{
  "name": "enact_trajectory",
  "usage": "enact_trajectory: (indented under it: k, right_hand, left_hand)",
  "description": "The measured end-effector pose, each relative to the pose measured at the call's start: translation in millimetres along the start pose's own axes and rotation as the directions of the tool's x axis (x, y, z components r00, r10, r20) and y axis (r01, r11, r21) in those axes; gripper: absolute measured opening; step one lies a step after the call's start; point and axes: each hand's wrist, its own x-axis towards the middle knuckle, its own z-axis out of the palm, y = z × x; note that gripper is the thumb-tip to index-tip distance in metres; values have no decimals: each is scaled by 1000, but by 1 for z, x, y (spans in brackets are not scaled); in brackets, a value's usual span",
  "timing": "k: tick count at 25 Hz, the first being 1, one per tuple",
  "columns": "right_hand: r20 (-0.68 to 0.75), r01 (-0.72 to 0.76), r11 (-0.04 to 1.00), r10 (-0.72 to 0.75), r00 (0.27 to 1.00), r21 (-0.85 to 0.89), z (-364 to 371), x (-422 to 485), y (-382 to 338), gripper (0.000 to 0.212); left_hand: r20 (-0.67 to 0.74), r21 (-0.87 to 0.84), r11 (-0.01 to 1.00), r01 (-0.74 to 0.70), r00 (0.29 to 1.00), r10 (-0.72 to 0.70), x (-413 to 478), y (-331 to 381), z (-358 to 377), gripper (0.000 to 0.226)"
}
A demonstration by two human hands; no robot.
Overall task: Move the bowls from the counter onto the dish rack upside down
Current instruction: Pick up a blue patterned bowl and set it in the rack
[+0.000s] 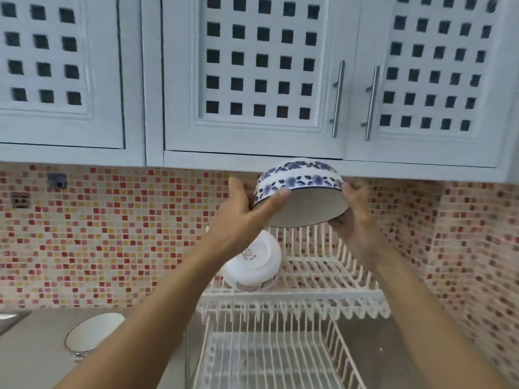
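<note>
A: Both hands, left hand (241, 209) and right hand (355, 217), clasp the blue floral bowl (299, 189), mouth down, tilted.

B: Dish rack (323, 276) top tier sits straight below, six o'clock; white bowl (252, 262) occupies its left.

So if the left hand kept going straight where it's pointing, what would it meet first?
Past the blue-patterned bowl that the left hand already grips, probably the mosaic backsplash beneath the cabinets; depth is unclear.

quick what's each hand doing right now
Left hand: closed on the blue floral bowl, gripping its left side.
Right hand: holding the same bowl by its right rim, above the dish rack.
</note>
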Motion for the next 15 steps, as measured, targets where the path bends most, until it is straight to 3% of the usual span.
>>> enact_trajectory:
  k: [2, 4, 6, 8, 11, 15]
  right_hand:
    - [91, 29, 998, -23, 996, -58, -43, 10, 2, 62]
    - [214, 30, 989, 2, 977, -144, -82, 17, 5, 72]
    - [315, 52, 940, 61, 947, -338, -113, 24, 13, 90]
    - [380, 47, 878, 157, 911, -476, -140, 31, 26, 101]
    - [460, 11, 852, 271, 845, -523, -163, 43, 50, 110]
    - [489, 112, 691, 378, 786, -714, -175, 62, 79, 123]
  left_hand:
    - [117, -40, 999, 10, 993, -5, 22, -1, 32, 70]
    - [249, -130, 991, 40, 968, -6, 40, -9, 58, 77]
    - [359, -120, 990, 67, 933, -19, 55, -21, 78, 90]
    - [419, -33, 995, 91, 905, -69, 69, -33, 94, 97]
    - [486, 189, 980, 68, 860, -154, 84, -49, 111, 105]
    - [492, 500, 864, -59, 841, -227, 96, -65, 137, 91]
